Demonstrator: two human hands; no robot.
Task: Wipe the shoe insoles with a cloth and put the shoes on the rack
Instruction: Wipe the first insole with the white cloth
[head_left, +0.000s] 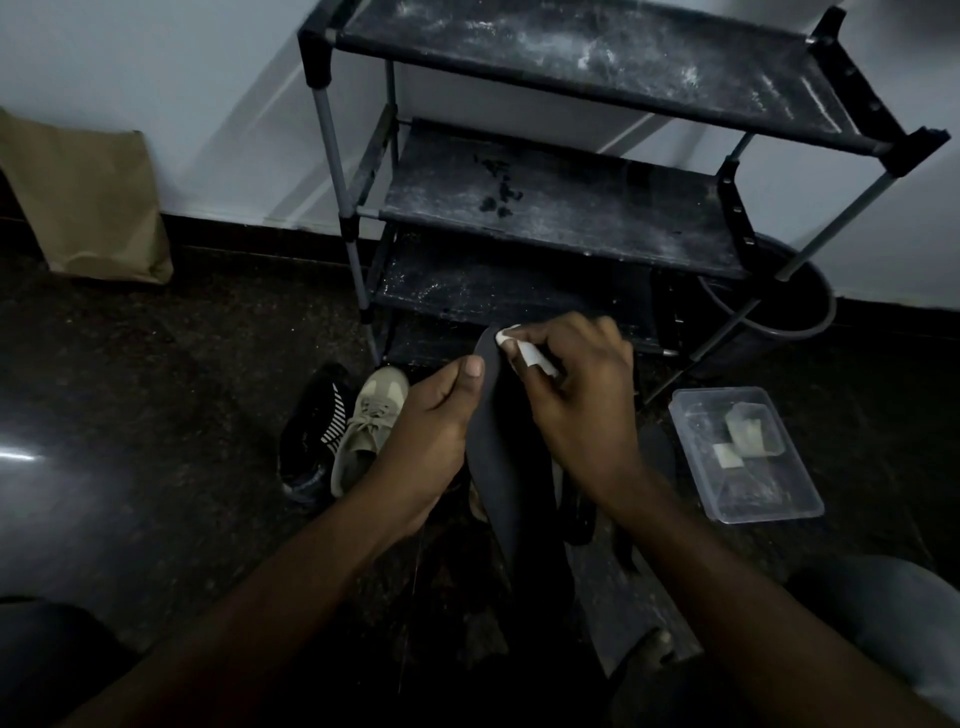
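Observation:
My left hand (434, 415) grips a long dark insole (498, 457) by its left edge, thumb on top, holding it above the floor. At the insole's far tip my right hand (576, 395) pinches a small white cloth (524, 351) and presses it onto the insole. A beige lace-up shoe (366, 431) and a black shoe with white stripes (314, 426) lie on the floor to the left of my hands. The black three-shelf shoe rack (561, 208) stands just behind my hands, its shelves dusty and holding no shoes.
A clear plastic tub (748, 457) with pale folded wipes sits on the floor to the right. A dark round bin (779, 312) stands behind the rack's right leg. A brown paper bag (88, 202) leans on the wall at left. More dark footwear lies under my right forearm.

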